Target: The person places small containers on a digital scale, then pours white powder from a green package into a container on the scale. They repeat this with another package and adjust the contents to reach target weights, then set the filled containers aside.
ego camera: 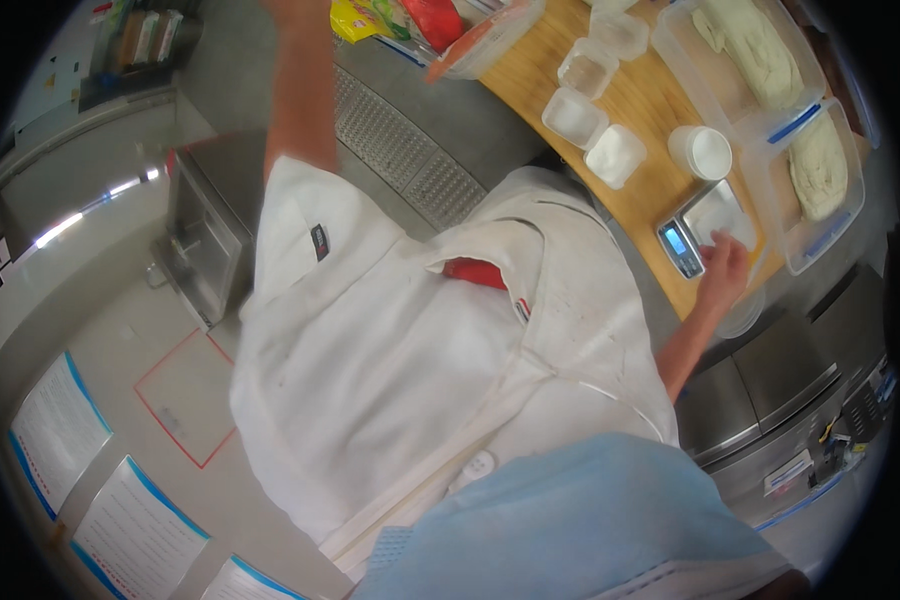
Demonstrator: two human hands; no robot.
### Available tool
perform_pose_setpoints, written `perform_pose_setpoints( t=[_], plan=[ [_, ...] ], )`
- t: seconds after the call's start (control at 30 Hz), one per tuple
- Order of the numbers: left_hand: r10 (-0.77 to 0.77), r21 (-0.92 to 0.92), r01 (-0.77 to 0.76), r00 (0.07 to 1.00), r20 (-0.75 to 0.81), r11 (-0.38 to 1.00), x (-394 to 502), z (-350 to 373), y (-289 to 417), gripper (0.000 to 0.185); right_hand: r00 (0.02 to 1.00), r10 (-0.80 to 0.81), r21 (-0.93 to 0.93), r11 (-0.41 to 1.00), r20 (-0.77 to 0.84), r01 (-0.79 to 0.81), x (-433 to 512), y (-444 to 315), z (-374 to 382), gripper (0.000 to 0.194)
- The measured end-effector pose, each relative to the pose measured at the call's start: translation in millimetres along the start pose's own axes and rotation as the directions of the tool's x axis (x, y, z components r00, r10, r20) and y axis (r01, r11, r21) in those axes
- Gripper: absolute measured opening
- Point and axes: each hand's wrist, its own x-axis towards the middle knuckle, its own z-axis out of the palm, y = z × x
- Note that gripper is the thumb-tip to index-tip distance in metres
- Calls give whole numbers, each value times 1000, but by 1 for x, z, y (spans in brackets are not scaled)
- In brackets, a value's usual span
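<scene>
My right hand (726,262) is over a small digital scale (675,238) with a lit display, near the edge of a wooden worktop (664,97). Its fingers are curled at a pale translucent item (727,223) on the weighing plate; whether they grip it is unclear. Beside the scale stands a white round plastic tub (709,154). Small square clear containers stand in a row, one with white powder (615,156) and another with white contents (574,118). My left forearm (304,90) reaches up past the top edge of the view, and my left hand is out of view.
Two large translucent bins (765,142) hold pale dough (821,169) along the worktop's far side. A round clear container (742,315) is below my right wrist. Yellow and red packets (431,22) lie beyond a perforated metal floor grate (397,135). Steel cabinets (784,360) stand at the right.
</scene>
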Motion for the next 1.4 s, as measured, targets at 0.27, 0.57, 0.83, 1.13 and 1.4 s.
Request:
perform_pose_setpoints(
  t=[0.27, 0.57, 0.83, 1.13, 1.4],
  plan=[
    [369, -77, -362, 922, 117, 929, 48, -2, -75, 26, 999, 16, 1, 1000, 34, -16, 6, -22, 35, 26],
    [-607, -135, 600, 726, -322, 789, 79, -63, -225, 26, 997, 42, -24, 999, 59, -41, 7, -26, 40, 21],
    [-171, 469, 145, 985, 14, 871, -17, -29, -189, 40, 997, 49, -55, 997, 59, -46, 6, -43, 47, 27],
    [-140, 793, -491, 812, 566, 360, 23, 57, -152, 41, 995, 101, 0, 995, 25, -101, -3, -22, 32, 26],
    [-368, 805, -593, 755, 542, -31, 62, 81, -249, 37, 989, 147, 9, 989, -24, -147, -20, -13, 22, 26]
  ],
)
